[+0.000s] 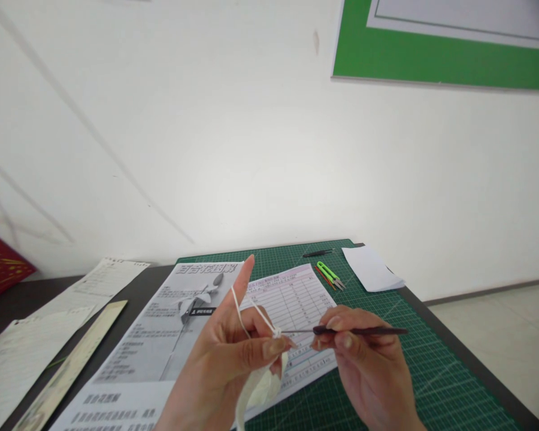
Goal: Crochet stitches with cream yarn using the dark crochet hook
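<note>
Yarn (237,303) loops over the left hand's (227,347) raised index finger, thumb pinching white crochet work (266,388); the right hand (366,353), fingers closed, grips a dark-handled hook (384,331) meeting the stitches.

The left hand (227,347) and right hand (366,353) are bare, with what look like rounded thumbnails (277,346).

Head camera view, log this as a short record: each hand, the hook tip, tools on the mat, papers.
Left hand: pinches white yarnwork, index finger raised with yarn over it
Right hand: holds a thin hook by its dark handle
Hook tip: at the yarnwork's top; whether inside a loop, too small to tell
Tools on green mat: green snips, dark slim tool
Papers: flower sheet, gridded form, white paper
</note>
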Action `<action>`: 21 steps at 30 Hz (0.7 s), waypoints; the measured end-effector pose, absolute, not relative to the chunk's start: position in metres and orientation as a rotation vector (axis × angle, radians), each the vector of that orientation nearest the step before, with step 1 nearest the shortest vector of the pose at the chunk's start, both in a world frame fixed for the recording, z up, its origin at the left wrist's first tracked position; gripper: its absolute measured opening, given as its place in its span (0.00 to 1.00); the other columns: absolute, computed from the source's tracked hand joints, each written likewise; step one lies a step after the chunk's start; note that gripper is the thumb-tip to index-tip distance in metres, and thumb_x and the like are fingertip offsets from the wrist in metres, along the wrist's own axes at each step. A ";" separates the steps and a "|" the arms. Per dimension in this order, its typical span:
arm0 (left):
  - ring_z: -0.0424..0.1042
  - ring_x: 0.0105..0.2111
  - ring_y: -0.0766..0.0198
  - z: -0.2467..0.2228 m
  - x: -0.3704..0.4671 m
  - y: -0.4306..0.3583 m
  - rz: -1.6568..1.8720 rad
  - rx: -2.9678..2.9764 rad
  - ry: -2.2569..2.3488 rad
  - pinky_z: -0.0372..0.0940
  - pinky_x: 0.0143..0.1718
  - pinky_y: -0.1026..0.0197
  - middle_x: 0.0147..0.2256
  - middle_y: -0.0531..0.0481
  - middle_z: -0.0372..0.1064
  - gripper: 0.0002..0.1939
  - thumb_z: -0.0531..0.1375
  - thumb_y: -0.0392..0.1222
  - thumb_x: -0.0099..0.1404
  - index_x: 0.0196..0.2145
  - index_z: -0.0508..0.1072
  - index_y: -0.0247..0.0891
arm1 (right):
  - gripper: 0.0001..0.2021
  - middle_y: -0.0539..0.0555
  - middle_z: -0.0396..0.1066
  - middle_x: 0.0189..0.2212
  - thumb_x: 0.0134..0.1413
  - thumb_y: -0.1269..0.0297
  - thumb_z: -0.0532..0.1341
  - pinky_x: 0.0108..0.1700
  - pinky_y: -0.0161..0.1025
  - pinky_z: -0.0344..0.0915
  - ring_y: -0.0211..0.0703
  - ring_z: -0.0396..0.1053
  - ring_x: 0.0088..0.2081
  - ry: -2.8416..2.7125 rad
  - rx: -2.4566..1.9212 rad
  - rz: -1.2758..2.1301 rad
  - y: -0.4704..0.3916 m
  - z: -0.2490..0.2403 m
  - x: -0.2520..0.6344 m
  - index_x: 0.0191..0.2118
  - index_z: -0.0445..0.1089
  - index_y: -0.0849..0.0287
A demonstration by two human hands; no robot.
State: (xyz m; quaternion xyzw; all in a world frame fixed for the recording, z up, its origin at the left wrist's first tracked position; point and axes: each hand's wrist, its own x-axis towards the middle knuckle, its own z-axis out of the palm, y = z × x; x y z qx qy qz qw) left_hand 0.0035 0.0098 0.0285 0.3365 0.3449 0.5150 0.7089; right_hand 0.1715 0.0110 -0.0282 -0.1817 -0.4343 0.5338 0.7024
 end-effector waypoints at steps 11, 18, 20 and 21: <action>0.67 0.18 0.67 0.032 0.000 0.011 1.055 0.740 0.763 0.59 0.21 0.67 0.18 0.57 0.69 0.55 0.69 0.27 0.46 0.65 0.48 0.47 | 0.05 0.52 0.76 0.28 0.49 0.70 0.68 0.30 0.37 0.74 0.41 0.74 0.28 -1.075 -0.420 1.124 0.012 -0.025 0.179 0.33 0.79 0.54; 0.67 0.17 0.65 0.032 -0.002 0.016 0.957 0.730 0.701 0.61 0.18 0.67 0.18 0.54 0.72 0.58 0.68 0.25 0.44 0.66 0.42 0.39 | 0.04 0.53 0.77 0.26 0.50 0.69 0.67 0.30 0.38 0.70 0.42 0.72 0.29 -1.235 -0.434 1.044 0.011 -0.014 0.189 0.32 0.79 0.54; 0.68 0.17 0.65 0.032 -0.003 0.017 0.915 0.714 0.689 0.61 0.17 0.67 0.18 0.54 0.73 0.58 0.67 0.24 0.43 0.66 0.42 0.37 | 0.04 0.53 0.77 0.26 0.50 0.69 0.67 0.29 0.38 0.68 0.43 0.72 0.29 -1.276 -0.429 1.026 0.010 -0.013 0.191 0.32 0.79 0.54; 0.68 0.17 0.65 0.032 -0.003 0.018 0.899 0.712 0.680 0.61 0.17 0.67 0.18 0.54 0.73 0.57 0.66 0.23 0.43 0.66 0.42 0.35 | 0.04 0.53 0.77 0.27 0.51 0.69 0.67 0.29 0.38 0.68 0.43 0.72 0.28 -1.299 -0.423 1.015 0.010 -0.013 0.192 0.33 0.79 0.54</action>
